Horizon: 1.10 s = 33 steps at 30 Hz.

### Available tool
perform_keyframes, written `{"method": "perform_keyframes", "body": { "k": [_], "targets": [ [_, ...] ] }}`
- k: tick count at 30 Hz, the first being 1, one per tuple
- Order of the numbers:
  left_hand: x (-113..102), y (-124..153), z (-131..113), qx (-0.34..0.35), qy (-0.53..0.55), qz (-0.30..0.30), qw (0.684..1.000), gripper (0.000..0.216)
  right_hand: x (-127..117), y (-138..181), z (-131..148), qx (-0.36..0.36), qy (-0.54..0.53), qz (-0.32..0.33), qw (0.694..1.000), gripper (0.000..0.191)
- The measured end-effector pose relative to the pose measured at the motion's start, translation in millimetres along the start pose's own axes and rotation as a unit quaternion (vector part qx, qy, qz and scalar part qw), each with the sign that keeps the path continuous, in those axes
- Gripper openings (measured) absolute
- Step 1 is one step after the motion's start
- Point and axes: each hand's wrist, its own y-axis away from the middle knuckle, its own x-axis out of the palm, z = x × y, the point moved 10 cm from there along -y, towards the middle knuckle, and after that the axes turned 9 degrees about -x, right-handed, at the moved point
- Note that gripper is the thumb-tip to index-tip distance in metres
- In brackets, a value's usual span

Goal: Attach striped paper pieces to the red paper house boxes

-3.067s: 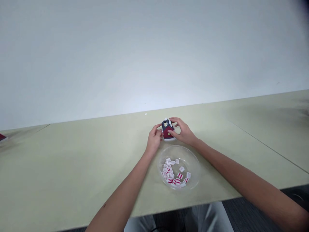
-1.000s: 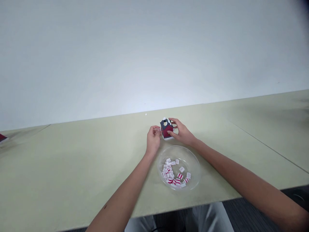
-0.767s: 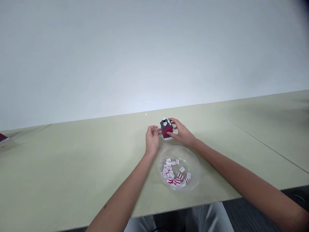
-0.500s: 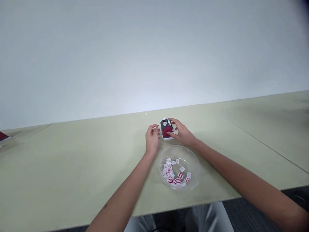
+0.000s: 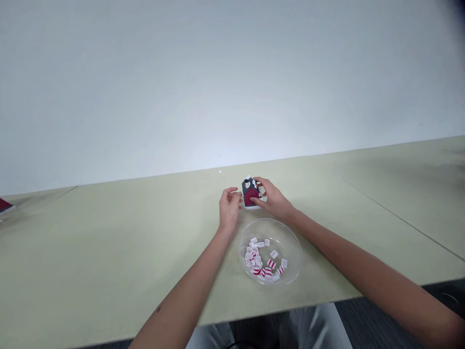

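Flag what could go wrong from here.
The small brick house rests under the right hand while the left hand sits beside it, so a slip might tip it or loosen the white pieces at its top. The right forearm passes close to the clear bowl; a careless move could bump it and scatter the red-and-white bricks.
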Motion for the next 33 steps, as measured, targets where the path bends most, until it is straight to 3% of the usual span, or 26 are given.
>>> {"method": "perform_keyframes", "body": {
  "k": [15, 22, 25, 33],
  "targets": [
    [5.4, -2.2, 3.8, -0.016, 0.006, 0.029, 0.999, 0.029, -4.2, 1.6, -2.7, 0.0, 0.017, -0.024, 1.0, 0.062],
    [18.3, 2.8, 6.2, -0.02, 0.006, 0.075, 0.997, 0.026, 2.8, 3.4, -0.8, -0.006, -0.031, 0.011, 0.999, 0.072],
    [16.9, 3.9, 4.6, -0.01, -0.001, 0.067, 0.998, 0.028, 5.7, 3.2, 0.6, -0.014, -0.046, 0.034, 0.998, 0.07],
    [12.8, 2.8, 2.4, 0.002, -0.023, 0.048, 0.999, 0.024, 1.3, 1.2, 6.0, -0.026, -0.021, 0.021, 0.999, 0.063]
  ]
}}
